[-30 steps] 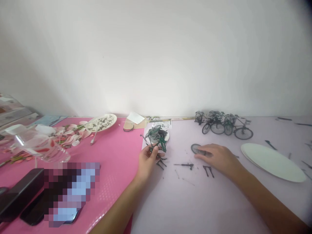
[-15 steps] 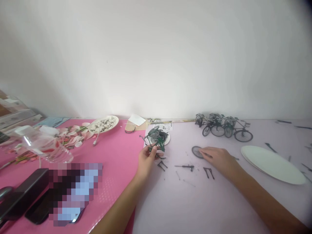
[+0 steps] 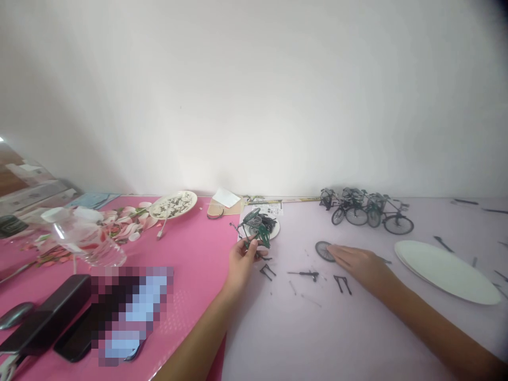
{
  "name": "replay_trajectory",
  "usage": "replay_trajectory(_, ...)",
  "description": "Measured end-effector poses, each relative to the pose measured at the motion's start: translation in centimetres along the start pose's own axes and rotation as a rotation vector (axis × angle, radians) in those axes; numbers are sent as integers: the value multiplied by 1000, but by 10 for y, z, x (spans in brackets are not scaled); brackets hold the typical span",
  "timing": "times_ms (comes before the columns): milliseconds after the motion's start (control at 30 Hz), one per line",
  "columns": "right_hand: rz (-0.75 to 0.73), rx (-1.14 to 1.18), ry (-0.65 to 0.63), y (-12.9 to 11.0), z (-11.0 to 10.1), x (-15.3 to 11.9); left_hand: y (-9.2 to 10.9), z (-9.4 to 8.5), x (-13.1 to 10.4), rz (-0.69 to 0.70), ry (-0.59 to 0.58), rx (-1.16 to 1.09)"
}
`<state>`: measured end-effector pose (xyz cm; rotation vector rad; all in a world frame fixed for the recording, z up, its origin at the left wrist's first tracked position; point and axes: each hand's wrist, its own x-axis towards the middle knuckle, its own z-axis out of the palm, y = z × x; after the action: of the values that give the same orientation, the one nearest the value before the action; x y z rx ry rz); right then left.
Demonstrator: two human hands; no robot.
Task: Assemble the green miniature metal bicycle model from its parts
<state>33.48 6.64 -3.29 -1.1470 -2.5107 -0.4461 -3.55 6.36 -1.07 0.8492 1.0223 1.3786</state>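
My left hand (image 3: pixel 243 259) is closed on a dark green miniature bicycle (image 3: pixel 259 233), partly put together, held tilted above the table. Under its frame, a small white plate (image 3: pixel 275 227) of black parts is partly covered. Fingers pressed together, my right hand (image 3: pixel 355 262) is at the edge of a spoked miniature wheel (image 3: pixel 324 252) on the table; the fingertips hide part of its rim. Between the hands lie a thin black part (image 3: pixel 305 274) and two black fork-shaped pieces, one near the left hand (image 3: pixel 268 272) and one below the right (image 3: pixel 342 284).
Several miniature bicycles (image 3: pixel 365 209) stand by the wall. White oval plates (image 3: pixel 444 272) lie at right, among loose dark parts. On the pink cover at left are a clear bottle (image 3: pixel 89 243), a plate of small pieces (image 3: pixel 174 205), artificial petals (image 3: pixel 129 222) and a blurred-out device (image 3: pixel 135 307).
The whole view has shifted slightly, moving everything a little right and down. Both hands keep nearly the same places; the wheel has not visibly moved on the table.
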Motion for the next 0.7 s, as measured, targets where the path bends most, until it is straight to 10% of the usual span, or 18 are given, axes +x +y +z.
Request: replay_trajectory(700, -70, -76, -94, 3, -13, 14, -13, 1, -3, 9, -16, 71)
